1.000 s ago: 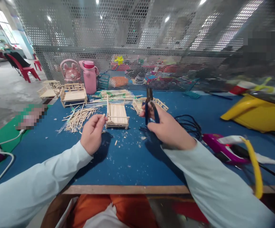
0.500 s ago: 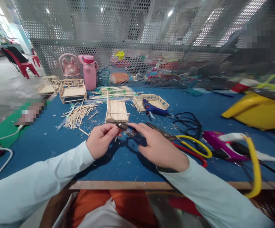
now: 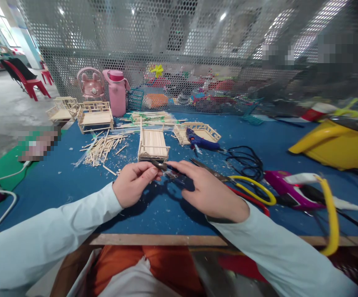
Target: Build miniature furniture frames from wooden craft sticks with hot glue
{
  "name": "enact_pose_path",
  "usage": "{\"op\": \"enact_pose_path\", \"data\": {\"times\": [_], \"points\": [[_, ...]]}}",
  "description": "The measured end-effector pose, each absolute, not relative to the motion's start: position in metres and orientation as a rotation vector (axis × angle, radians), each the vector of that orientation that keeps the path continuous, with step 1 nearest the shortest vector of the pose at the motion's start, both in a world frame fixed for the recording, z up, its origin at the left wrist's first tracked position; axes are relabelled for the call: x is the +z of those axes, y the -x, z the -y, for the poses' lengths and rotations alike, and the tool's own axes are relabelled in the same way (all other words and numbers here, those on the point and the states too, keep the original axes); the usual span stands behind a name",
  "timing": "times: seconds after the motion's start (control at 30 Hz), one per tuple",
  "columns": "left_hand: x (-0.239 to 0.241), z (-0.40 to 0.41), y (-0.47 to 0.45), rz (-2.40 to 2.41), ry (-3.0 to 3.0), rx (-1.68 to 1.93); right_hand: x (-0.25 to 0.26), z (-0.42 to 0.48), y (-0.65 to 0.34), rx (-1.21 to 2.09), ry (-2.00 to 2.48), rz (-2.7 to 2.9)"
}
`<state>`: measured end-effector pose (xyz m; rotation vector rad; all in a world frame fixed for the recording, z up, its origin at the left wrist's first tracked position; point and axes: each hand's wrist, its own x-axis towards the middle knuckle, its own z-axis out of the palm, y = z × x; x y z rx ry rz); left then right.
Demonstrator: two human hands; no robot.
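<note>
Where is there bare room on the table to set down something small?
Fairly bare blue table lies between the black cable and the yellow object. A second patch, with a few scraps, lies between the green mat and the left hand. Crowded: near the right hand, beside the scissors, and beyond the left, with loose sticks.

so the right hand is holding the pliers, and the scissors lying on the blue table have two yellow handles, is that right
Not quite: the scissors don't have two yellow handles; the head view shows one yellow and one red. The rest stands: the right hand is holding the pliers, and the scissors lie on the blue table.
</note>
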<state>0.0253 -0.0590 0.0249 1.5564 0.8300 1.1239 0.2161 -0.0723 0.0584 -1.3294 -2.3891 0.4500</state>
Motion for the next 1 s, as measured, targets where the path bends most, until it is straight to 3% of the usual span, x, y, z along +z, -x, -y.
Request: {"op": "enact_pose_path", "data": {"times": [0.37,0.67,1.0], "points": [[0.025,0.061,-0.023,-0.813,-1.589,1.125,0.053,0.072,-0.217,0.385,1.294,2.375],[0.022,0.059,-0.021,-0.952,-2.088,1.161,0.035,0.068,-0.214,0.166,1.303,2.371],[0.025,0.064,-0.024,-1.013,-2.355,1.189,0.037,0.069,-0.217,0.252,1.316,2.420]]}}
